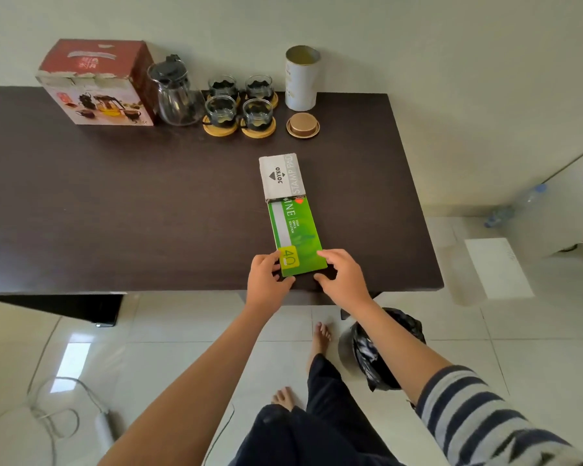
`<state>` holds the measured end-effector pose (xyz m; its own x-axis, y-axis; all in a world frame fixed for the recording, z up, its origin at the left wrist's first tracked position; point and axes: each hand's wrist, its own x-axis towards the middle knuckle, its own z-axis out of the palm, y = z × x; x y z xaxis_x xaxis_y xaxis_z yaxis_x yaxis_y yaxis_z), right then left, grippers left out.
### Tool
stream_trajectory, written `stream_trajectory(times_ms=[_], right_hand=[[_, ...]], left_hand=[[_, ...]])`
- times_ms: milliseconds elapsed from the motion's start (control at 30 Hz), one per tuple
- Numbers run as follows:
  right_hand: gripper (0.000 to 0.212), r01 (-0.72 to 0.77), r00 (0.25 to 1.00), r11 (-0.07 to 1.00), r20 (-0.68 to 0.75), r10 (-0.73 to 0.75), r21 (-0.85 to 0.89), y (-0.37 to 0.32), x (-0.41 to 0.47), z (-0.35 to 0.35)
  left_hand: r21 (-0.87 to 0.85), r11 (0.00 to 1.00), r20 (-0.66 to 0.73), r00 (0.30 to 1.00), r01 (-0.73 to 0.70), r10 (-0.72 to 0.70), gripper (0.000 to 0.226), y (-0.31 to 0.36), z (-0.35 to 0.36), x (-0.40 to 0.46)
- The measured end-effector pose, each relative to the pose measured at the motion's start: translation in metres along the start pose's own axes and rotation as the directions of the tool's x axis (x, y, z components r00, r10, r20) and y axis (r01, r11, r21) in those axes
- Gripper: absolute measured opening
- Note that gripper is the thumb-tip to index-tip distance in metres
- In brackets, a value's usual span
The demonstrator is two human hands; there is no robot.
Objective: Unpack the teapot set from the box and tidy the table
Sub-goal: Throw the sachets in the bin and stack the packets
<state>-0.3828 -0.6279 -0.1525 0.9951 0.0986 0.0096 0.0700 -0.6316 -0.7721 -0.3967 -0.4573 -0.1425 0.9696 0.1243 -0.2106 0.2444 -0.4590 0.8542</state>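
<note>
- both hands, left hand (266,275) and right hand (342,277), pinch the green booklet (297,235) at the table's (115,196) near edge.
- likely best lifted level, so the stamp pad box (281,176) stays put.

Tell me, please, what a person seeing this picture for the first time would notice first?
Probably the bright green packet near the table's front edge, with the left hand and right hand holding its near corners. Next, the glass teapot and four cups lined up along the back, beside the red box.
</note>
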Motion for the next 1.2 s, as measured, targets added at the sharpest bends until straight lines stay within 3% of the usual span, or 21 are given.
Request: stream_trajectory(times_ms=[167, 367, 533, 633, 767, 933, 1200], right_hand=[[0.036, 0.063, 0.996, 0.992, -0.060, -0.070, -0.107, 0.000, 0.004, 0.006], [0.032, 0.112, 0.992, 0.984, -0.034, -0.118, -0.141, 0.005, 0.008, 0.003], [0.032, 0.119, 0.993, 0.981, 0.014, -0.118, -0.153, 0.008, 0.010, 0.001], [0.036, 0.039, 0.991, 0.993, 0.129, -0.024, -0.108, 0.003, 0.020, -0.010], [0.045, -0.268, 0.916, 0.960, 0.328, 0.230, 0.076, -0.006, 0.056, -0.034], [0.041, -0.424, 0.896, 0.892, 0.216, 0.388, 0.156, -0.014, 0.110, -0.030], [0.049, -0.437, 0.894, 0.891, 0.175, 0.413, 0.124, -0.036, 0.187, -0.008]], left_hand=[[0.088, 0.996, -0.067, 0.997, -0.023, 0.029, 0.043, -0.002, 0.004, 0.001], [0.236, 0.964, -0.067, 0.988, -0.123, 0.143, 0.036, -0.009, 0.007, -0.001], [0.276, 0.953, -0.039, 0.989, -0.124, 0.140, 0.030, -0.013, 0.006, 0.002], [0.221, 0.963, 0.015, 0.988, -0.155, 0.155, 0.038, -0.012, -0.001, 0.006], [0.140, 0.989, 0.123, 0.992, -0.047, 0.030, 0.069, -0.005, -0.024, 0.022], [0.128, 0.990, -0.027, 0.998, 0.054, -0.050, 0.066, 0.011, -0.037, 0.070], [0.100, 0.958, -0.176, 0.953, 0.267, -0.247, 0.053, 0.044, -0.041, 0.157]])
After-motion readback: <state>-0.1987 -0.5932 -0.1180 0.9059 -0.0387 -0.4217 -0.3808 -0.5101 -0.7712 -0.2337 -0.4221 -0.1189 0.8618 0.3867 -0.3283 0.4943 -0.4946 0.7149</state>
